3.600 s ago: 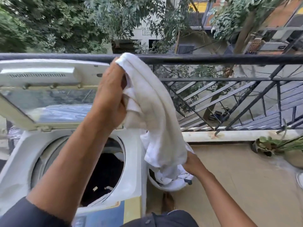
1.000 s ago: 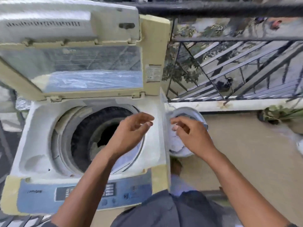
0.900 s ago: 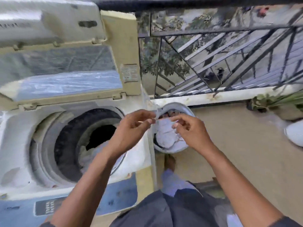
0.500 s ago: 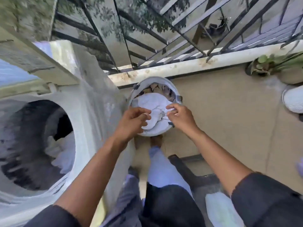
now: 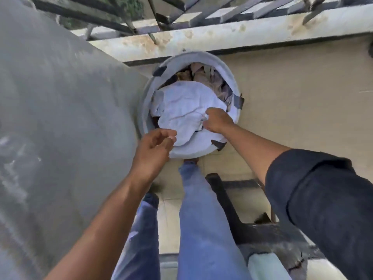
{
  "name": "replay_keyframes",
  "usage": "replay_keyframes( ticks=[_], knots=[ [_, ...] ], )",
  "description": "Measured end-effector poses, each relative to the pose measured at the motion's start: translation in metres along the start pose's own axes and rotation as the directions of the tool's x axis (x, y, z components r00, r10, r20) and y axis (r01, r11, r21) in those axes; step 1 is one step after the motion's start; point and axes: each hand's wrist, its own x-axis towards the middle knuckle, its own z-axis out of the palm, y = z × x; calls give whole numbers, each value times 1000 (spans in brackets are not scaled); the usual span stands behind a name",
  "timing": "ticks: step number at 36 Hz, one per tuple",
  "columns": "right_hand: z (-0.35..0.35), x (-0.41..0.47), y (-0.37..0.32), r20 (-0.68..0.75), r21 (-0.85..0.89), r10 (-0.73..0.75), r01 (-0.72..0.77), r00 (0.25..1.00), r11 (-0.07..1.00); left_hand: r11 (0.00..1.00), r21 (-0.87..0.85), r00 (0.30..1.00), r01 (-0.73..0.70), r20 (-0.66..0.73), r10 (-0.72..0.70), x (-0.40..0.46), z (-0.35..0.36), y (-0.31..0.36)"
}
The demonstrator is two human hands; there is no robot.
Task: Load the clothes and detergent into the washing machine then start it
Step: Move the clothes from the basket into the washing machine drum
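A round white laundry basket (image 5: 229,77) stands on the balcony floor beside the washing machine (image 5: 60,128), whose grey-white side fills the left of the view. A crumpled white garment (image 5: 181,110) lies on top of the clothes in the basket, with darker and beige pieces behind it. My right hand (image 5: 217,120) is down in the basket and grips the white garment at its right edge. My left hand (image 5: 155,150) hovers over the basket's near rim with loosely spread fingers, holding nothing. The machine's drum is out of view.
A rusty white ledge (image 5: 222,35) with a black metal railing (image 5: 171,15) runs along the far side. A dark stool or frame (image 5: 252,225) stands on the tiled floor by my legs (image 5: 201,219), close to the basket.
After the white towel went into the drum, I have turned right and bent down over the basket. My right hand has closed on the white garment; my left hand has drawn back to the near rim.
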Motion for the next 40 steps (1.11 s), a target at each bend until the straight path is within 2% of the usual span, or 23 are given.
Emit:
replay_keyframes(
  ticks=[5,10,18,23,27,33,38,40],
  knots=[
    [7,39,3,-90,-200,38,-56,995,978,999,2,999,36,-28,-36,17,2,0],
    [11,55,1,-150,-221,40,-73,988,973,999,10,998,41,-54,-41,26,0,-2],
    [-6,-13,-23,-256,-9,-48,48,965,999,992,114,998,-55,1,56,7,-9,5],
    [-27,-94,-48,-315,148,-163,218,935,965,966,227,992,-122,72,108,-30,-22,21],
    [-51,-165,-81,-319,202,-256,330,912,922,894,404,980,-196,108,166,-72,-38,33],
    [-98,-279,-133,-338,333,-346,455,875,826,719,611,940,-332,147,309,-130,-71,36],
    [-136,-357,-169,-466,437,-403,601,788,669,640,635,896,-434,226,383,-165,-96,36],
    [-147,-386,-180,-526,452,-405,650,747,611,631,590,860,-503,272,431,-180,-108,41]
  ],
)
